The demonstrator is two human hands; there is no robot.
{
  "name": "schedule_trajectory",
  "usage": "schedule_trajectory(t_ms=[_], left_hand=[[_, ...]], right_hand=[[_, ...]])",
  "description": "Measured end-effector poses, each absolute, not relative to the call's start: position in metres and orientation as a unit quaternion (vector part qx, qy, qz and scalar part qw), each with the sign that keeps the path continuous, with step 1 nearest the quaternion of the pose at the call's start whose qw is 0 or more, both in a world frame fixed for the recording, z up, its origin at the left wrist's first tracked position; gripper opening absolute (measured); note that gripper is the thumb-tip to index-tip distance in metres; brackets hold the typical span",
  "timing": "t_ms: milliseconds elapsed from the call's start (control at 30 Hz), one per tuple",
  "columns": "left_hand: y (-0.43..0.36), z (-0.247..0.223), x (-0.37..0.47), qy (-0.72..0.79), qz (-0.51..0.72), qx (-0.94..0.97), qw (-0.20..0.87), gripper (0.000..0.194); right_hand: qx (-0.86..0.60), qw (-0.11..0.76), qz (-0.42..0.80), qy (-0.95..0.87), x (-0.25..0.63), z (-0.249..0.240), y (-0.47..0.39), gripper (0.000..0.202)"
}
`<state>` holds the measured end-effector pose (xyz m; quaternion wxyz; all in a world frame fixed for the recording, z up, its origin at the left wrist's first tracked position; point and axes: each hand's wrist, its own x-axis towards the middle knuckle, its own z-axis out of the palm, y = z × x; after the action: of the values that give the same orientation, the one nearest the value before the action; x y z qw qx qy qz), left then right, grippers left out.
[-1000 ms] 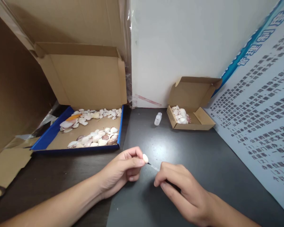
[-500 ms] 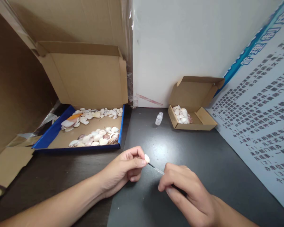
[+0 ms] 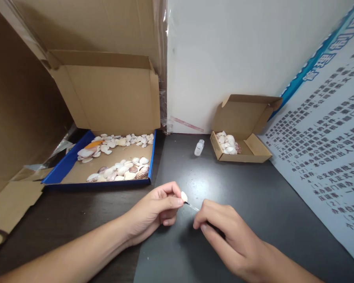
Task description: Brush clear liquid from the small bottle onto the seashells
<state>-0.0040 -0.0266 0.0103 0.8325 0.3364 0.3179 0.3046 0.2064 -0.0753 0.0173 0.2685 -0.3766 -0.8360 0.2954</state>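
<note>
Between the thumb and fingers of my left hand is a small white seashell, pinched at its edge. My right hand is closed around a thin brush with a clear stem and a dark tip. The brush tip meets the lower edge of the shell, beside my left fingertips. The rest of the brush is hidden inside my right hand. Beyond both hands, a small clear bottle without a cap stands upright on the dark tabletop.
At the left, an open blue-edged cardboard box holds many shells in two groups. A smaller open brown box with white shells sits at the back right. A white panel and a printed board border the table.
My right hand has moved left, closer to my left hand, and less of the brush stem shows. The left hand still pinches the shell in nearly the same place.
</note>
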Motion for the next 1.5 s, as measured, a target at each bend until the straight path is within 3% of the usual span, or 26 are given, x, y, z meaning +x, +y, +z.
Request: schedule_trajectory(t_ms=[100, 300, 433, 533, 667, 933, 1233, 1500], left_hand=[[-0.027, 0.011, -0.004, 0.319, 0.303, 0.342, 0.83, 0.021], [-0.026, 0.009, -0.004, 0.316, 0.292, 0.359, 0.828, 0.024], [-0.027, 0.007, -0.002, 0.334, 0.28, 0.417, 0.798, 0.025], [-0.03, 0.014, -0.003, 0.355, 0.255, 0.537, 0.721, 0.022], [-0.03, 0.034, -0.019, 0.386, 0.255, 0.704, 0.538, 0.011], [0.001, 0.064, -0.093, 0.521, 0.174, 0.779, 0.302, 0.01], [0.048, 0.051, -0.122, 0.569, 0.092, 0.771, 0.27, 0.019], [0.055, 0.064, -0.135, 0.603, 0.086, 0.758, 0.233, 0.013]], right_hand=[[-0.411, 0.241, 0.306, -0.824, 0.205, 0.016, -0.072, 0.017], [-0.338, 0.328, 0.279, -0.837, 0.208, 0.017, -0.075, 0.018], [-0.361, 0.338, 0.289, -0.82, 0.209, 0.014, -0.074, 0.017], [-0.377, 0.324, 0.304, -0.813, 0.21, 0.011, -0.07, 0.017], [-0.377, 0.283, 0.326, -0.819, 0.211, 0.009, -0.068, 0.017], [-0.393, 0.277, 0.324, -0.815, 0.21, 0.007, -0.066, 0.019], [-0.405, 0.275, 0.333, -0.806, 0.211, 0.008, -0.063, 0.021], [-0.418, 0.271, 0.338, -0.799, 0.212, 0.006, -0.06, 0.021]])
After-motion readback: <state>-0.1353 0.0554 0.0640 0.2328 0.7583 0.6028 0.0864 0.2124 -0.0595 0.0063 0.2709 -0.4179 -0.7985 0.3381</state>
